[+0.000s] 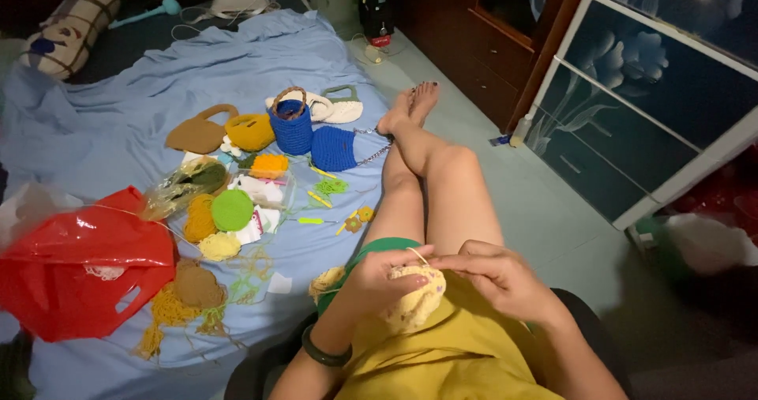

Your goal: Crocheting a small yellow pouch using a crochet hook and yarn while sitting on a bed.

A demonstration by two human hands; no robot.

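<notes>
A blue sheet (118, 123) covers the floor, littered with yarn (201, 218) and small crocheted bags (292, 127); over the lap, the left hand (379, 277) clasps a pale yellow crochet piece (414, 301); the right hand (497, 277) pinches its strand; loose stitches might unravel if tugged.

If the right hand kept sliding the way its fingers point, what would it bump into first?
The right hand points left, toward the pale yellow crochet piece it is already pinching. Going straight on, it would most likely press into that piece first, then the left hand just behind it. Depth between them is hard to judge.
</notes>
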